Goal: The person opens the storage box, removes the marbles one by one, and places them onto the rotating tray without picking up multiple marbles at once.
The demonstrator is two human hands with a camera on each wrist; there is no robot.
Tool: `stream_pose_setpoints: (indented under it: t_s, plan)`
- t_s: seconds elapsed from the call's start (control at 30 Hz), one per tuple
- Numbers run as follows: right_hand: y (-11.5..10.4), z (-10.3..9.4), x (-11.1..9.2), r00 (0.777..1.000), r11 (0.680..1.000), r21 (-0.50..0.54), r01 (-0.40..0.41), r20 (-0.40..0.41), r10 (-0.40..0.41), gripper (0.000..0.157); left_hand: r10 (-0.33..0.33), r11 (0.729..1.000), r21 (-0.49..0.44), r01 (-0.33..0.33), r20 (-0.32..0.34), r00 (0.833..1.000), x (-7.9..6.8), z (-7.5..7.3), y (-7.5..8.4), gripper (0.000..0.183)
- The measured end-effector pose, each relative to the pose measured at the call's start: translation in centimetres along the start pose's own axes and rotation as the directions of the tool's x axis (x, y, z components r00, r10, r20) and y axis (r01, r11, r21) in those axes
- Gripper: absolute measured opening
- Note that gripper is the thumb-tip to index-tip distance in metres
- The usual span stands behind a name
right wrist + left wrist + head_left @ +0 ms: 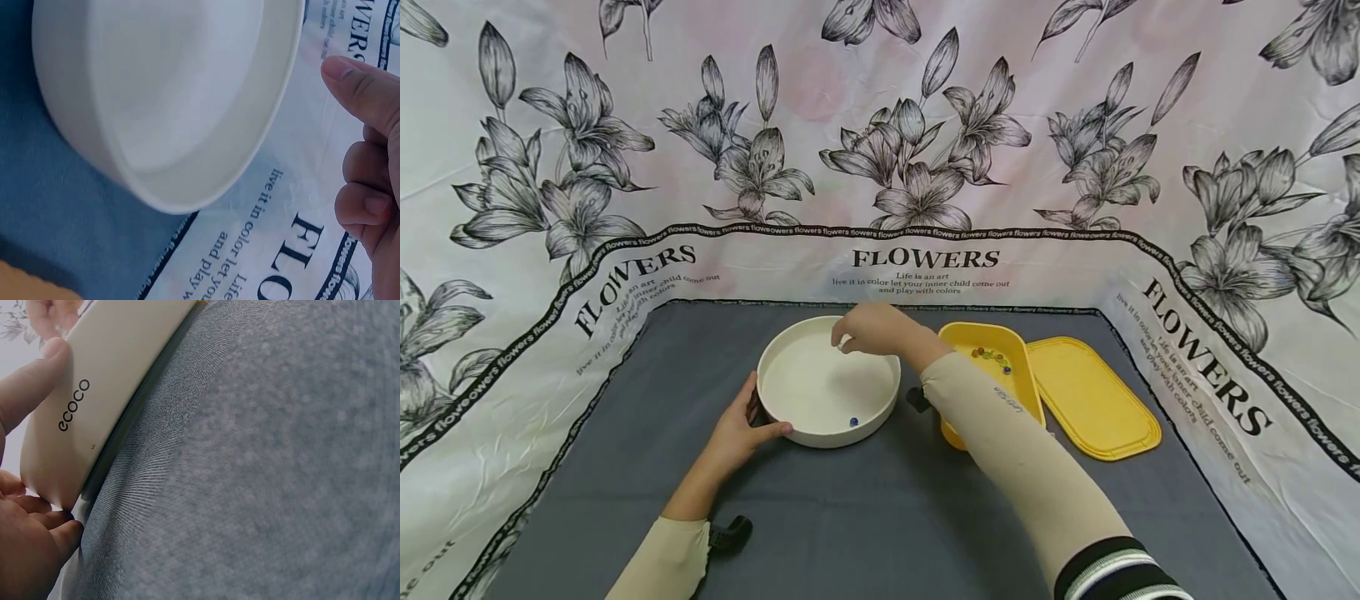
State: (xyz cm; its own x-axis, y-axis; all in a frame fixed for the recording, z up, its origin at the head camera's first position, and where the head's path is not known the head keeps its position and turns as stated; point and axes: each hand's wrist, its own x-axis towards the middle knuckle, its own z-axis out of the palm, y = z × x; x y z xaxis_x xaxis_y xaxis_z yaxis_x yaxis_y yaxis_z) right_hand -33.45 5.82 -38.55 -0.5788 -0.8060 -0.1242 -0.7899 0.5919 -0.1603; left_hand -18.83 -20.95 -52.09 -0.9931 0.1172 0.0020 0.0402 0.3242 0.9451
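In the head view, a round white dish [820,379] has one small blue bead [853,422] lying inside near its front wall. My left hand [733,433] grips the dish at its left side. The left wrist view shows the thumb [34,381] against the side wall marked "ecoco", with the other fingers under the lower edge. Over the far right part of the dish hangs my right hand [876,329]. Its thumb [359,87] is extended while the lower fingers curl in, and nothing shows at the thumb tip.
Right of the dish stands a yellow box [1033,392] with several coloured beads [992,358] inside, partly behind the right forearm. A yellow lid [1097,400] lies beside it. Grey cloth [820,525] covers the table, and a flower-printed sheet [925,275] rises behind.
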Motion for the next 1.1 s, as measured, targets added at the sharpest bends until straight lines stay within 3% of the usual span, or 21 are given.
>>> stream_pose_setpoints:
  t_s: [0.2, 0.4, 0.8, 1.1]
  plan:
    - [-0.6, 0.5, 0.4, 1.0, 0.999, 0.031, -0.01, 0.007, 0.01, 0.03, 0.006, 1.0, -0.011, -0.005, 0.004, 1.0, -0.3, 0.0, 0.3, 0.124]
    - [0.5, -0.3, -1.2, 0.999, 0.998, 0.046, -0.047, -0.008, 0.047, 0.033, 0.013, 1.0, 0.008, -0.013, 0.009, 1.0, -0.4, 0.0, 0.1, 0.126]
    - [6.7, -0.8, -7.8, 0.969, 0.972, 0.114, -0.206, -0.111, 0.219, 0.034, 0.022, 1.0, 0.012, -0.022, -0.001, 1.0, -0.3, -0.6, -0.2, 0.127]
    - [10.9, 0.5, -11.6, 0.947, 0.958, 0.076, -0.278, -0.143, 0.287, 0.03, 0.006, 1.0, 0.016, -0.006, -0.002, 1.0, -0.2, -0.3, 0.1, 0.127]
